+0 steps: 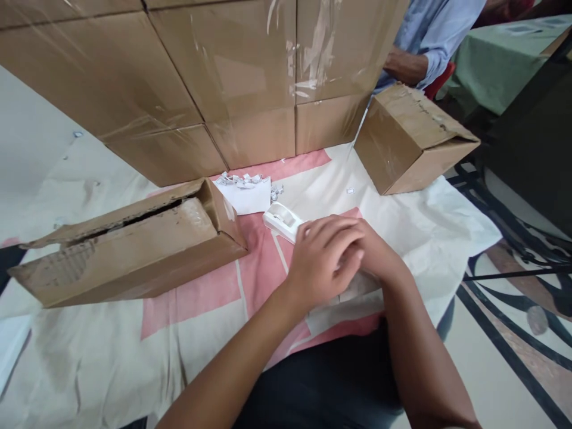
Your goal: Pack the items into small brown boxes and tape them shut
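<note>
My left hand (pixel 326 259) crosses over my right hand (pixel 369 247) above the tablecloth, near the front edge. The left fingers are curled together, with the thumb close to them; whatever they hold, if anything, is hidden. Most of my right hand lies behind the left, so its fingers do not show. Just beyond the left knuckles is a white tape dispenser (pixel 281 219), its near end partly covered by that hand. A pale, flat-looking item (pixel 360 287) shows in part below my hands; its kind is unclear.
Stacked cardboard boxes (pixel 250 77) under clear film form a wall at the back. One worn carton (pixel 147 238) lies at left, another carton (pixel 411 143) at right. White paper (pixel 245 199) bears small scraps. Behind the right carton, a person's blue sleeve (pixel 440 42) shows.
</note>
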The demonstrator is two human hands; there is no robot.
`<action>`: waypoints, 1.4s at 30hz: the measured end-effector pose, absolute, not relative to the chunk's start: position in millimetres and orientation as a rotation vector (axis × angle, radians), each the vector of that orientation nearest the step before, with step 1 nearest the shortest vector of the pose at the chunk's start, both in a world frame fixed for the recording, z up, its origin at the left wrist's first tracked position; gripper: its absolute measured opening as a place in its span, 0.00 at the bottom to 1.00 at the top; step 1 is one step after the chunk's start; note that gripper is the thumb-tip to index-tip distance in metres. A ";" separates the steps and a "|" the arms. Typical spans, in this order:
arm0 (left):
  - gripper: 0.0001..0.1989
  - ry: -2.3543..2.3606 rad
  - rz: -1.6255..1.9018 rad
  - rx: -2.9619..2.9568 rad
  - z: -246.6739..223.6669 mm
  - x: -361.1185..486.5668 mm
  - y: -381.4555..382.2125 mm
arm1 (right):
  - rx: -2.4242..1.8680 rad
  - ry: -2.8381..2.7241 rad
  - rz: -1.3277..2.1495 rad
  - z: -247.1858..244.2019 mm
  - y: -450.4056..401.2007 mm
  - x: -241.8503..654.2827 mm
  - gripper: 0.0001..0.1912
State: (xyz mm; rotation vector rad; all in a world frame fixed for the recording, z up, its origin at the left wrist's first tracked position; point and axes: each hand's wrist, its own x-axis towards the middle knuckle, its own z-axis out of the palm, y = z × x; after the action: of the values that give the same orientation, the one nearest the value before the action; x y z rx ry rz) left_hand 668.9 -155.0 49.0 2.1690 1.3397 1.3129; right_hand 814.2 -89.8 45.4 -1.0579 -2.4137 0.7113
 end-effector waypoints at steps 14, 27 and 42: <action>0.16 1.836 1.634 1.298 68.0 570.7 -246.5 | -0.611 -2.158 1.300 68.1 -140.4 724.9 0.09; 0.12 2.248 1.942 1.136 109.6 472.6 -308.7 | -0.461 -2.321 0.438 104.1 -151.8 658.0 0.21; 0.08 1.831 1.475 1.097 146.9 384.4 -282.5 | -0.497 -2.549 0.150 93.8 -137.4 606.7 0.25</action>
State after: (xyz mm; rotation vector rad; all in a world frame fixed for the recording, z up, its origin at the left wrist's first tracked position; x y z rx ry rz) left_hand 384.4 -282.5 146.9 1.0971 1.8309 1.4749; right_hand 606.7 -137.4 93.8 -0.4973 -2.5487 0.1498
